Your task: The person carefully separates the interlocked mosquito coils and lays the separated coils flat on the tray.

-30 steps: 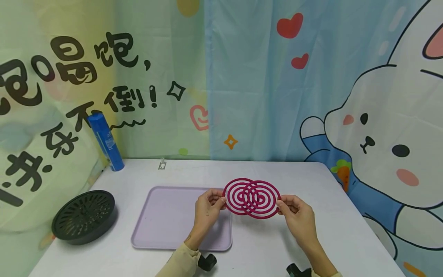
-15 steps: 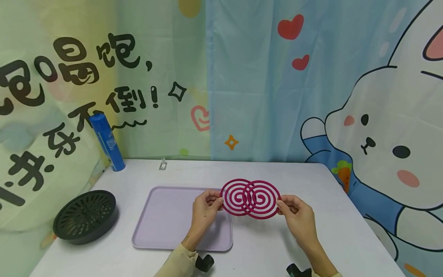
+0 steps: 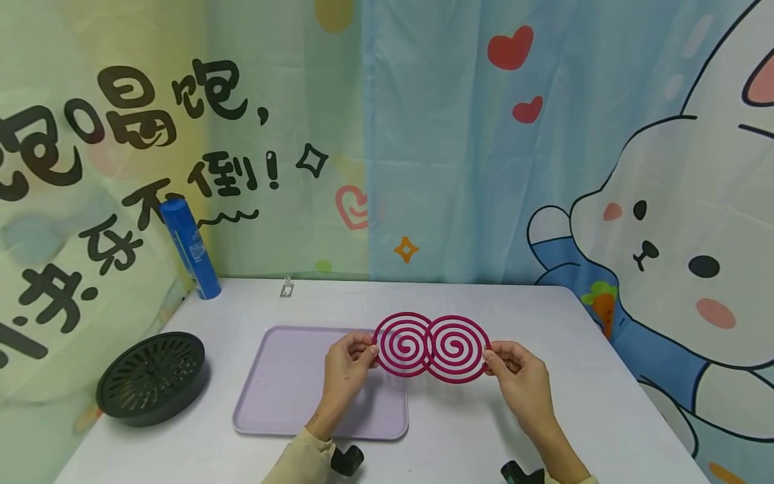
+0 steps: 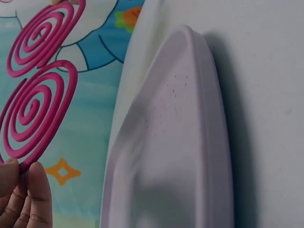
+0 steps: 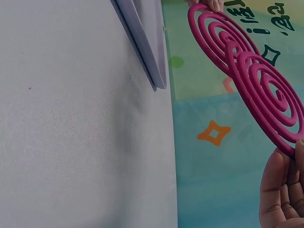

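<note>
Two magenta mosquito coils are held up side by side above the table, overlapping only at their inner edges in the head view. My left hand (image 3: 346, 373) pinches the outer left edge of the left coil (image 3: 408, 347), thumb on the near side. At the far right edge of the right coil (image 3: 455, 347), my right hand (image 3: 523, 383) pinches it between thumb and fingers. The left wrist view shows the left coil (image 4: 32, 111) rising from the fingertips. Whether the two coils touch where they overlap, I cannot tell.
Below the left hand lies a lilac tray (image 3: 272, 383). A black round slotted holder (image 3: 151, 376) stands at the table's left edge, with a blue cylindrical can (image 3: 190, 249) behind it. Near the back edge is a small metal clip (image 3: 287, 289). A printed curtain hangs behind.
My left hand has moved left with its coil, so the overlap between the coils has shrunk to a narrow strip. The right hand and its coil have stayed nearly still.
</note>
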The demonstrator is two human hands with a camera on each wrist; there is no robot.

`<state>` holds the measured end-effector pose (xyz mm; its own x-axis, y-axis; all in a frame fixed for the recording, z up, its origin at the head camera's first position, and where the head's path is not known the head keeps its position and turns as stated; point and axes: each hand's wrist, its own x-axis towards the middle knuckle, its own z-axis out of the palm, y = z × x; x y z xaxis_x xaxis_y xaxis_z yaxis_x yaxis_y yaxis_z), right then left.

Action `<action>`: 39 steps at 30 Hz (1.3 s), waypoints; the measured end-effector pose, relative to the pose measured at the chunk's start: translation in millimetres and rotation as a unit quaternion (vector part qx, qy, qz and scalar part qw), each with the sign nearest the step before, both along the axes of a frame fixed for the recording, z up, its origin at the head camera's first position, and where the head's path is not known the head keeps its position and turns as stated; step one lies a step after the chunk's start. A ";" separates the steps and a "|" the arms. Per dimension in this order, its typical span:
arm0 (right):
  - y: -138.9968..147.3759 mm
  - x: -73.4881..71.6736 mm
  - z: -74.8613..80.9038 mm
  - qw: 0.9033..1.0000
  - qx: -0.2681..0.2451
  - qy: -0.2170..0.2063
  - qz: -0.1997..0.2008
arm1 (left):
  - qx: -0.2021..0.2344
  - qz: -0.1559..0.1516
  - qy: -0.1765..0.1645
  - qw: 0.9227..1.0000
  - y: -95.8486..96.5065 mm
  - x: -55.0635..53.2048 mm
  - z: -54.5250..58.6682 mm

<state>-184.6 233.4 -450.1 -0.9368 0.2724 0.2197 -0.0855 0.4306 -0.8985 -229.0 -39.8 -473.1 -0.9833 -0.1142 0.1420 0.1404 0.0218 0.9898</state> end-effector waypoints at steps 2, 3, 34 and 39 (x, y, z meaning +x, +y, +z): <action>-0.3 -0.2 -0.2 1.000 0.000 -0.001 0.000 | 0.000 0.004 0.003 1.000 -3.0 0.2 -0.9; -0.5 -0.3 -0.2 1.000 0.001 -0.001 0.000 | -0.001 0.007 0.003 1.000 -4.5 0.4 -1.4; -14.3 -6.9 -5.7 0.999 -0.003 -0.031 0.024 | -0.036 0.058 -0.016 0.998 -47.1 9.4 -6.2; -16.4 -9.3 -8.3 0.999 -0.002 -0.036 0.028 | -0.041 0.062 -0.018 0.997 -52.6 11.7 -7.3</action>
